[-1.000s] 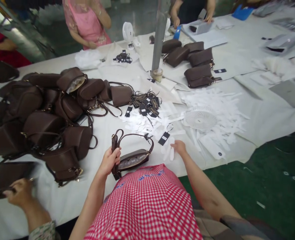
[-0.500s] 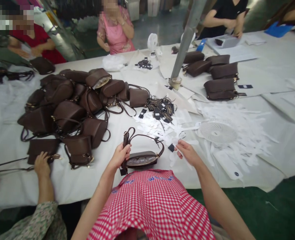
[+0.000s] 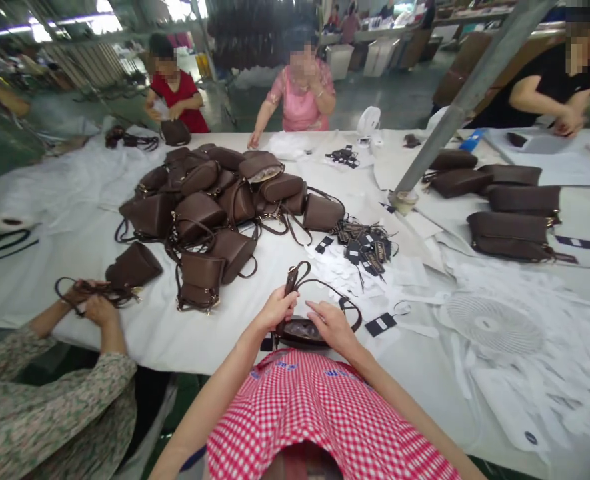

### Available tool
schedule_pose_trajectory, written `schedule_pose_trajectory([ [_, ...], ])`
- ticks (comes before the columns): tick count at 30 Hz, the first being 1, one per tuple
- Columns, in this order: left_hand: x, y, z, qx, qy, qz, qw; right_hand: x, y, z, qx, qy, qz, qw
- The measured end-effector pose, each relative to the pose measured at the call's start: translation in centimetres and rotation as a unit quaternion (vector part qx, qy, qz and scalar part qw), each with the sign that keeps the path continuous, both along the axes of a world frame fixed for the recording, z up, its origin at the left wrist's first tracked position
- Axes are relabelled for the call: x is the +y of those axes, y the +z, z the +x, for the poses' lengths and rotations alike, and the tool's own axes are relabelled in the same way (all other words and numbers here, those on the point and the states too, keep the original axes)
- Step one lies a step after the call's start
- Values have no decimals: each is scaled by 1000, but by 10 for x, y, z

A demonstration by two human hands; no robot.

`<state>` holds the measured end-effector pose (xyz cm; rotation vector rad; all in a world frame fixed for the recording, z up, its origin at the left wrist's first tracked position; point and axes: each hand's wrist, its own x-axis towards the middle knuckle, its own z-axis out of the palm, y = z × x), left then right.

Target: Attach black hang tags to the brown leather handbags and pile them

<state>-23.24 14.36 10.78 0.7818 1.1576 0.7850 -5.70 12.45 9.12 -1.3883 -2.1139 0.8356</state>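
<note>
A small dark brown handbag (image 3: 302, 330) sits at the table's near edge against my checked apron, its top unzipped and a pale lining showing. My left hand (image 3: 279, 311) is closed round the bag's strap (image 3: 291, 280) at its left end. Over the right part of the opening is my right hand (image 3: 333, 327), index finger stretched toward the left hand, with no object visible in it. The strap loops out behind the right hand. A black tag (image 3: 381, 325) with a white label lies on the table to the right.
A heap of brown bags (image 3: 199, 213) lies at the left, with black tags (image 3: 367, 243) beside it. A white fan (image 3: 492, 323) rests among white strips at the right. A metal pole (image 3: 475, 93) rises behind. A co-worker's hands (image 3: 97, 303) handle a bag at the left.
My right hand has moved left from beside the black tag to over the bag's opening. The tag now lies on the table. The camera view has tilted up and turned left.
</note>
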Motion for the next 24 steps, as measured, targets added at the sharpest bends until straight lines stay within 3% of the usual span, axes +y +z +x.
schedule_pose_trajectory([
  [4,-3,-1,3,127,-13,103,986,5,-6,-3,64,-116,-118,984],
  [7,-6,3,10,250,-83,214,941,14,-4,-13,128,-177,-161,962],
  [9,-9,7,15,341,-142,243,897,18,-1,-21,196,-192,-205,940],
  [13,-13,13,18,511,-238,233,793,14,3,-30,371,-170,-343,846],
  [16,-16,14,19,571,-270,249,735,6,7,-32,462,-142,-398,779],
  [20,-20,14,23,591,-261,280,710,2,9,-36,524,-190,-399,728],
  [24,-20,8,23,578,-247,300,717,7,7,-42,537,-241,-369,719],
])
